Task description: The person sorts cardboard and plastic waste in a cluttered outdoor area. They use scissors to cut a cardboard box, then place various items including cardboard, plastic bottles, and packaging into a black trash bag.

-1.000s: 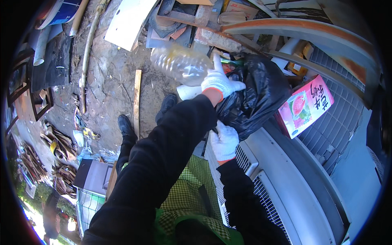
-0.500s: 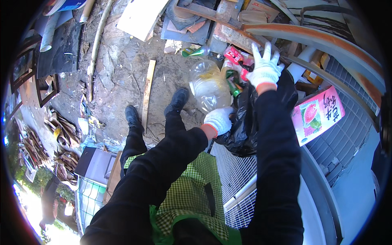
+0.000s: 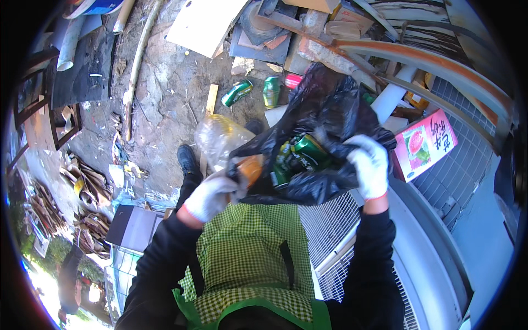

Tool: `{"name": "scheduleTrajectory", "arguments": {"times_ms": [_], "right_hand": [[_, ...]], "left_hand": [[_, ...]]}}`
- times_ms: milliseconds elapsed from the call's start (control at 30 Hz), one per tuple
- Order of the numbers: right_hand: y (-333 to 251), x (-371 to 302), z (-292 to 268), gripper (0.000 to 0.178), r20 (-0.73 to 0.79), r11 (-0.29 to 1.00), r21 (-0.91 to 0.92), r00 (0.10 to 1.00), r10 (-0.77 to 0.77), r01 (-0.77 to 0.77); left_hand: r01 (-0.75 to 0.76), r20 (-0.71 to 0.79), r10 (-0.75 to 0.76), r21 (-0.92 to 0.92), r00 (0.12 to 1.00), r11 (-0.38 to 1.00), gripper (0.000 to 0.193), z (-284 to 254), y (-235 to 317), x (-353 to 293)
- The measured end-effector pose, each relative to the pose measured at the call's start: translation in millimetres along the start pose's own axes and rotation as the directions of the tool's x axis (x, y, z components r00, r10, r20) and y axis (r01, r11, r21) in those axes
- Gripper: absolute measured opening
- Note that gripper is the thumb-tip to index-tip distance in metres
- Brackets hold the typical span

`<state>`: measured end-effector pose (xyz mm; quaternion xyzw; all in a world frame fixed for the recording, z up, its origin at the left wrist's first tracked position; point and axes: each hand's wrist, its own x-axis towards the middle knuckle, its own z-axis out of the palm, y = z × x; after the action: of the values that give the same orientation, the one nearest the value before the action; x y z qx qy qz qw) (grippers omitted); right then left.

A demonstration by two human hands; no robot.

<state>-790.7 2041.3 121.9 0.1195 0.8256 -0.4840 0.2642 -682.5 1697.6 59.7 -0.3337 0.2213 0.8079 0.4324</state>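
Note:
A black plastic bag (image 3: 330,124) is spread between my two hands, its mouth wide toward me. My left hand (image 3: 210,195), in a white glove, is closed on the bag's left rim. My right hand (image 3: 369,166), gloved the same way, grips the right rim. Inside the bag lie green drink cans (image 3: 311,152). An orange object (image 3: 250,169), its kind unclear, shows at the rim by my left fingers. Just beyond that hand is a large clear plastic bottle (image 3: 217,140), partly hidden by the bag.
Beyond the bag, a green can (image 3: 237,93), another green can (image 3: 271,92) and a red can (image 3: 293,81) lie on the ground. A pink carton (image 3: 422,144) stands at right. A wooden strip (image 3: 212,99), rusty curved metal bar (image 3: 418,52) and white board (image 3: 206,25) lie farther off.
My right hand has come down from the cans onto the bag's rim; my left has moved left. The bag is now lifted and spread, showing cans inside. The clear bottle has shifted left.

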Motion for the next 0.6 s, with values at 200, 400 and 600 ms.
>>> {"name": "scheduleTrajectory", "arguments": {"times_ms": [200, 400, 600], "right_hand": [[-70, -69, 169, 0.017, 0.357, 0.928, 0.161, 0.857, -0.371, 0.335], [-85, -112, 303, 0.022, 0.376, 0.793, 0.228, 0.7, -0.607, 0.565], [-13, -74, 157, 0.033, -0.014, 0.901, -0.199, 0.919, -0.395, 0.385]], "left_hand": [[-0.196, -0.065, 0.215, 0.216, 0.974, 0.957, 0.123, -9, 17, -112], [-0.152, -0.53, 0.274, 0.262, 0.803, 0.953, 0.035, -42, 9, -154], [-0.279, -0.734, 0.357, 0.233, 0.578, 0.932, 0.007, -116, -2, -140]]}}
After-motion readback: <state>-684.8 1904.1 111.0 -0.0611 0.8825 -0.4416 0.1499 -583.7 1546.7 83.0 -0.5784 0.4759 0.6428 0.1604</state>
